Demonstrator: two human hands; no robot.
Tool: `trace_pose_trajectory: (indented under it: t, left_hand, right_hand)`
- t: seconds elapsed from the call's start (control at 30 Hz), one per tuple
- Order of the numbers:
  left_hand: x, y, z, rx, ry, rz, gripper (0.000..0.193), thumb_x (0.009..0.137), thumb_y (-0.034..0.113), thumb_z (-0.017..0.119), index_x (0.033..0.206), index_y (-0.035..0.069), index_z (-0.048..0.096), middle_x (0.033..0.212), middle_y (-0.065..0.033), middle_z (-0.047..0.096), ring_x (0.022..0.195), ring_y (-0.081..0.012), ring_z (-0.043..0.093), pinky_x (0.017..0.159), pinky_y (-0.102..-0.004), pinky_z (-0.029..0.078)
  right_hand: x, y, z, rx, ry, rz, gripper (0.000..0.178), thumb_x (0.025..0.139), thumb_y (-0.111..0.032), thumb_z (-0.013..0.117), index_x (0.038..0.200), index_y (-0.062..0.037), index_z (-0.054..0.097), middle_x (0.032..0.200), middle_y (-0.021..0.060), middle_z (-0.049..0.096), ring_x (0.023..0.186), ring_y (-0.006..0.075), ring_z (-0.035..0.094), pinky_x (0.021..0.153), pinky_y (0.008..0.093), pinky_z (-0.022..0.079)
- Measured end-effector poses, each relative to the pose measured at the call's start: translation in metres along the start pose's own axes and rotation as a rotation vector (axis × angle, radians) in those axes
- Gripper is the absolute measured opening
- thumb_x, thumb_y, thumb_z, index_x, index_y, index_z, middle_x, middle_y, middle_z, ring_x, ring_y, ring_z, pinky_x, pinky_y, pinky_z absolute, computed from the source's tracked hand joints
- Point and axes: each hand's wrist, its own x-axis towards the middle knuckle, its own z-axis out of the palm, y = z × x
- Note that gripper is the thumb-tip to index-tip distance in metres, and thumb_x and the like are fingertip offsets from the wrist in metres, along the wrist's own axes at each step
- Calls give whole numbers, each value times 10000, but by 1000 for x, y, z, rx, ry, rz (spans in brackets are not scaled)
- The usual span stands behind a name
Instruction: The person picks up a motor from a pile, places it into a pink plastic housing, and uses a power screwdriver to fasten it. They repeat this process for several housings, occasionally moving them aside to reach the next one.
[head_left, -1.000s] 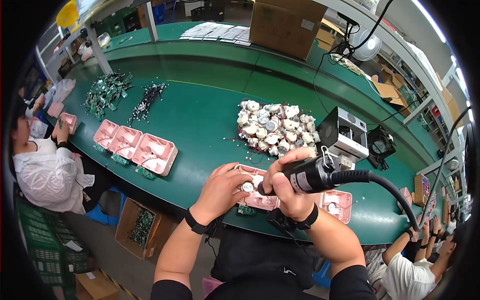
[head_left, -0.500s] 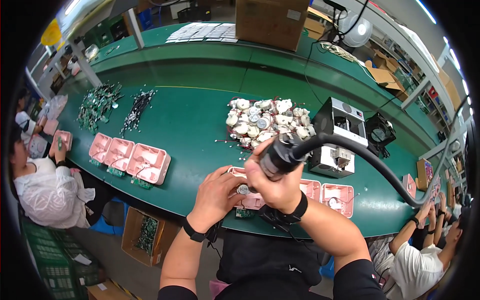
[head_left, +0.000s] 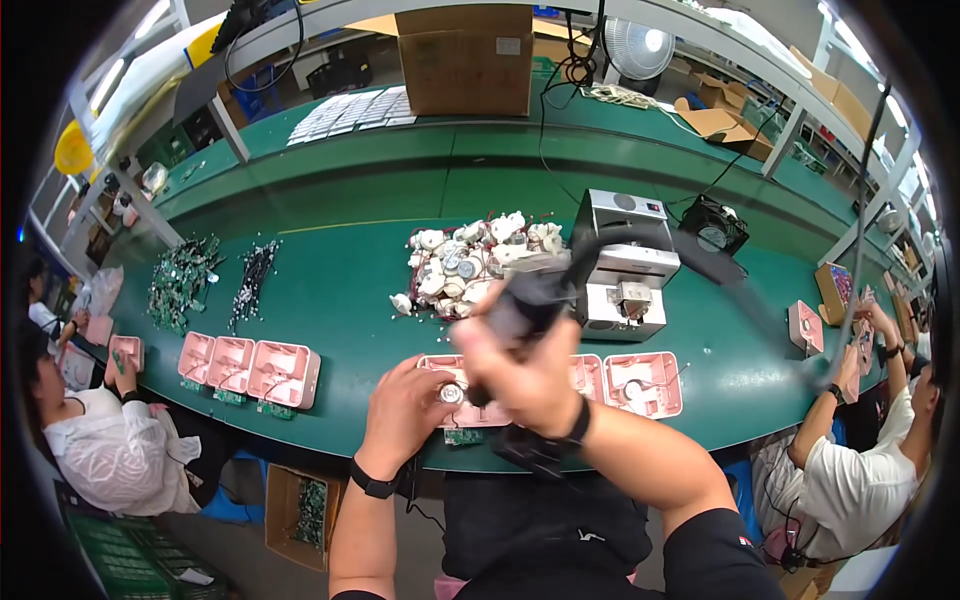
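As I follow along through the head camera, I log the bench from left to right. Far left: a co-worker in a white top (head_left: 110, 450) bends over a pink shell (head_left: 127, 350). Upper left, a heap of green circuit boards (head_left: 185, 285); beside it, a bunch of black wires (head_left: 255, 285). Below these, three pink trays (head_left: 283, 374) in a row, small green boards (head_left: 228, 397) along their near edge.

Lower centre, the wearer's left hand (head_left: 402, 412): thumb and forefinger closed on a round silver-faced part (head_left: 452, 394), which sits in a pink housing (head_left: 474, 415). Above, a pile of white motors (head_left: 468, 262).

Next, the right hand (head_left: 535, 385), blurred, fingers wrapped around a black corded tool (head_left: 528, 305). I make out its lower end just right of the round part; contact I cannot tell. Its cord arcs away rightward.

Right of centre: a silver machine (head_left: 622, 265), an open pink case (head_left: 650, 390) below it, a dark fan (head_left: 714, 228) beyond. Far right, another person in white (head_left: 850, 470).
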Motion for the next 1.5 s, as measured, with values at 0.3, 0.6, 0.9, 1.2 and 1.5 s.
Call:
trace_pose_trajectory:
  t: [0.3,0.6,0.9,1.2,1.5]
  left_hand:
    - [10,-24,-21,-287,233,-74,354,802,118,772,1122,18,660,1074,-108,709,1037,-238,665,865,-344,530]
    - [4,-41,-3,-370,316,-342,288,928,131,645,1179,-10,625,1021,-107,703,912,-181,664,792,-300,523]
    - [-41,-21,51,-434,460,-296,376,946,109,585,1306,2,565,1193,-92,633,801,-134,590,729,-260,482]
    - [-24,-16,29,-476,315,-304,525,890,137,643,1391,45,518,1306,-99,574,718,-111,515,672,-248,452]
    - [-21,-10,36,-335,282,-336,783,740,299,831,1414,112,481,1299,-101,605,955,-242,663,808,-332,535]
  right_hand:
    - [-27,-88,-133,8,270,-152,177,975,-197,528,1071,-60,468,679,57,516,478,167,523,466,315,467]
    - [22,-66,-163,-75,334,-360,147,955,-140,577,1023,-33,503,695,65,535,496,159,531,485,289,456]
    - [53,-46,-174,-226,314,-213,159,941,-148,618,925,-16,531,658,46,544,501,142,551,484,285,462]
    - [6,-59,-85,180,157,-218,218,977,-225,562,1091,-71,460,690,49,510,497,151,503,481,324,463]
    - [10,-2,18,190,-287,-200,297,912,-71,600,1125,-38,396,729,90,548,563,159,548,551,304,499]
